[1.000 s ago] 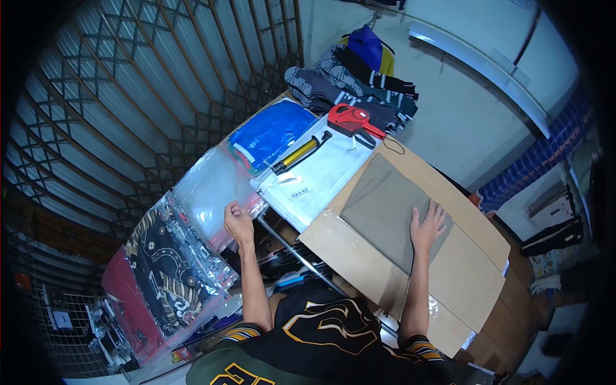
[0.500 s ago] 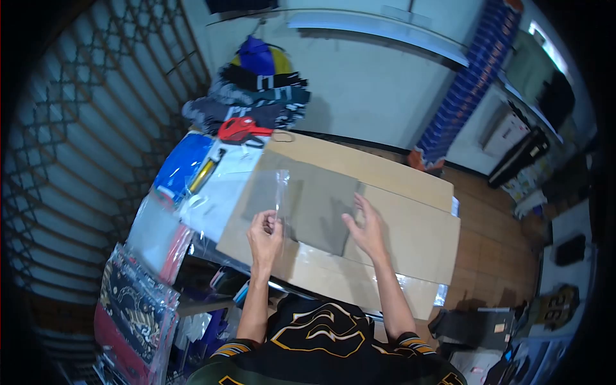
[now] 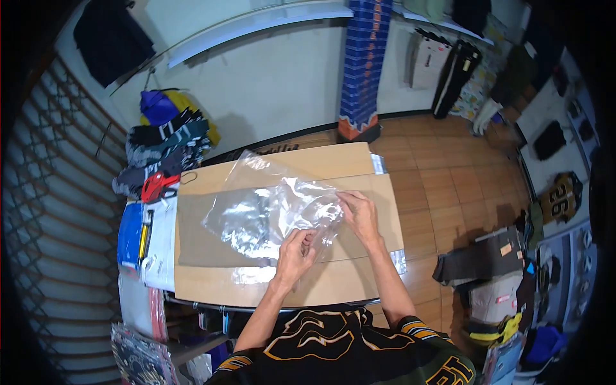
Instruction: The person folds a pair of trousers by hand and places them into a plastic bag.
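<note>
A clear plastic bag (image 3: 292, 202) is stretched between my two hands above the table. My left hand (image 3: 296, 256) has its fingers curled and pinched at the bag's near edge. With thumb and fingers together, my right hand (image 3: 360, 213) grips the bag's right end. Beneath the bag lies a folded grey-brown cloth piece (image 3: 199, 221), partly seen through the shiny plastic. The cloth rests flat on a sheet of brown cardboard (image 3: 321, 282) covering the table.
At the table's left are a red tape dispenser (image 3: 158, 187), a yellow-and-black cutter (image 3: 145, 237) and a blue package (image 3: 129, 234). Piled clothes (image 3: 170, 141) stand behind them. Bagged garments (image 3: 142, 353) sit at lower left. Folded trousers (image 3: 481, 256) are on the right, beside the tiled floor (image 3: 436, 192).
My view has turned right. The plastic bag has moved from my left hand's side to spread across the cloth, and my right hand, open before, now grips it.
</note>
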The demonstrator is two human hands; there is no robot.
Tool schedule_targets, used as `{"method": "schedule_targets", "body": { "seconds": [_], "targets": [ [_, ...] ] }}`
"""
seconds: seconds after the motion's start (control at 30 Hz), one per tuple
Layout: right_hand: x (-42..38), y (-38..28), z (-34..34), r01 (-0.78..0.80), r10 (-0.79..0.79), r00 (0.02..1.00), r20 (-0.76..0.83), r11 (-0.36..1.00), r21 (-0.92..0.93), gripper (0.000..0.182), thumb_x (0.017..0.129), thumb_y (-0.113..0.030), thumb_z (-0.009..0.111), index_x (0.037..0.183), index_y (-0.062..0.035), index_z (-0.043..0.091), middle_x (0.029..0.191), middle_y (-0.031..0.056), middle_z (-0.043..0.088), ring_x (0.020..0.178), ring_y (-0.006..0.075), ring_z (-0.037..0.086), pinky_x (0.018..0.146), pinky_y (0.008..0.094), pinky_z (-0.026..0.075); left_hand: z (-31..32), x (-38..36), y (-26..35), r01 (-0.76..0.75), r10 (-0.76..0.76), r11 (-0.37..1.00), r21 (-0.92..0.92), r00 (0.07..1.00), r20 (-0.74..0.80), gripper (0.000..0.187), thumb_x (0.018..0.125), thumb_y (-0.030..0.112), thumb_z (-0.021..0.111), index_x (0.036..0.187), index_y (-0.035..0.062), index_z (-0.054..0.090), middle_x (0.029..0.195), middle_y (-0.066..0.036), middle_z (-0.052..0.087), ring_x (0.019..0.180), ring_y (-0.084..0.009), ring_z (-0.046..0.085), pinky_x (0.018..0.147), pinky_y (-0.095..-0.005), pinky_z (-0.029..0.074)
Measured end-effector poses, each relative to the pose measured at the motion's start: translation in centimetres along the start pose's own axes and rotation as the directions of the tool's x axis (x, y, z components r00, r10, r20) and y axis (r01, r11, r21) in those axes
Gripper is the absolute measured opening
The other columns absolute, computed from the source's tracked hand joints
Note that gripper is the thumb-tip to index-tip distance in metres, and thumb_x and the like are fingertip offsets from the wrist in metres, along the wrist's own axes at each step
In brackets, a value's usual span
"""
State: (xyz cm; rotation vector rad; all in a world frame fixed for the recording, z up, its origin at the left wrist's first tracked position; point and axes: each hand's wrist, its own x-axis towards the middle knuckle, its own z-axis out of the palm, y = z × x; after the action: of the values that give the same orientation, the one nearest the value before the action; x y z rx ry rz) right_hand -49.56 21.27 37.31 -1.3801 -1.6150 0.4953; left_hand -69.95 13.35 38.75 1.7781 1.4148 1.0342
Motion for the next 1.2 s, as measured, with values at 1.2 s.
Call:
{"method": "schedule_targets", "body": {
  "seconds": [1.2],
  "targets": [
    [-13.4,15.3,-11.0,-0.567,0.659,0.504,-0.558,0.74,0.361,0.033,0.086,-0.009,0.078,0.114,0.005,0.067,0.078,0.0085,0.068,0.07,0.0129,0.062,0.064,0.028,0.051,21.3,25.7,0.6,-0.374,0.278,0.904,0.209,0.884,0.376,0.015,0.085,0.012,0.075,0.096,0.0023,0.07,0.092,-0.016,0.072,0.086,-0.033,0.071,0.076,-0.043,0.055]
  ]
}}
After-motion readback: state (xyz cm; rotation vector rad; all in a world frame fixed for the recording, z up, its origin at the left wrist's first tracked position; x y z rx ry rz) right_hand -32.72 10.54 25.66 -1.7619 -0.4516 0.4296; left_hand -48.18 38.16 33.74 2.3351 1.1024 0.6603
